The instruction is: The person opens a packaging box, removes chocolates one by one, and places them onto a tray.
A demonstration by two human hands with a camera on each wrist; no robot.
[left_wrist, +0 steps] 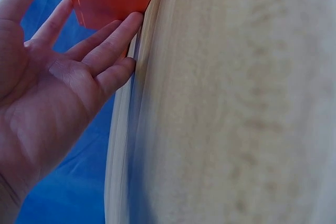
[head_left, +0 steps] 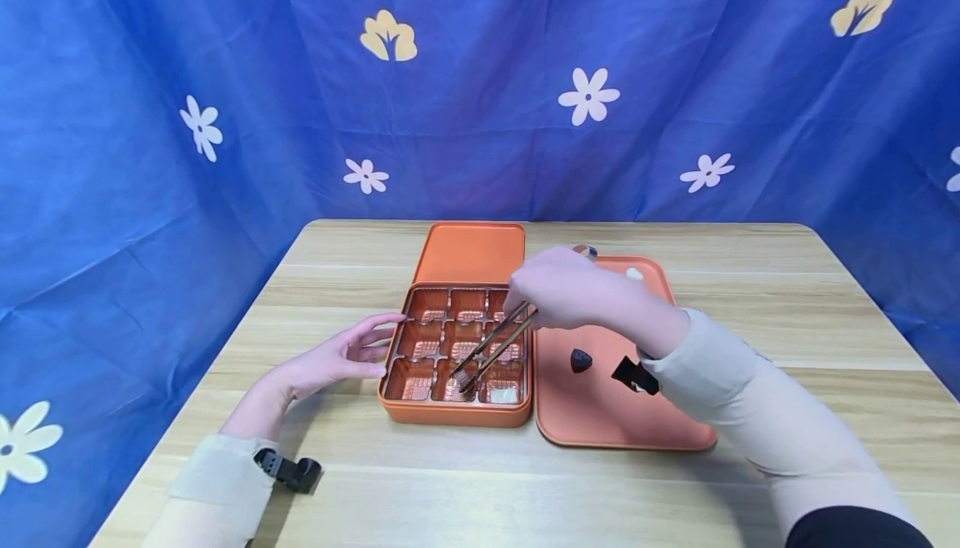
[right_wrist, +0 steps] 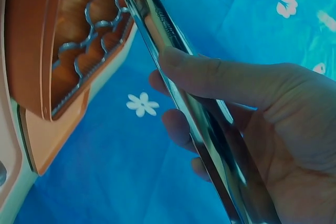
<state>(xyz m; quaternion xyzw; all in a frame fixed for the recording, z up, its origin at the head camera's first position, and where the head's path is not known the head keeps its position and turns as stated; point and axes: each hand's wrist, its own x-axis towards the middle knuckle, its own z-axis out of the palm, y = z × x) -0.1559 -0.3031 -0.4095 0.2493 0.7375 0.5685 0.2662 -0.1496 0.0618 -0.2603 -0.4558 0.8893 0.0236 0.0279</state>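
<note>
My right hand grips a pair of shiny metal tongs, thumb on one side and fingers curled round the other. The tongs' tips reach down into the front middle compartment of an orange box, around a small dark piece. Inside the box is a brown plastic insert divided into several compartments; a white piece lies in the front right one. My left hand rests against the box's left side, fingers spread and fairly straight, as the left wrist view also shows.
Right of the box lies a pink-orange tray. On it are a dark triangular piece and, toward the back, a white piece. An orange lid lies behind the box. The wooden table ends at a blue flowered cloth.
</note>
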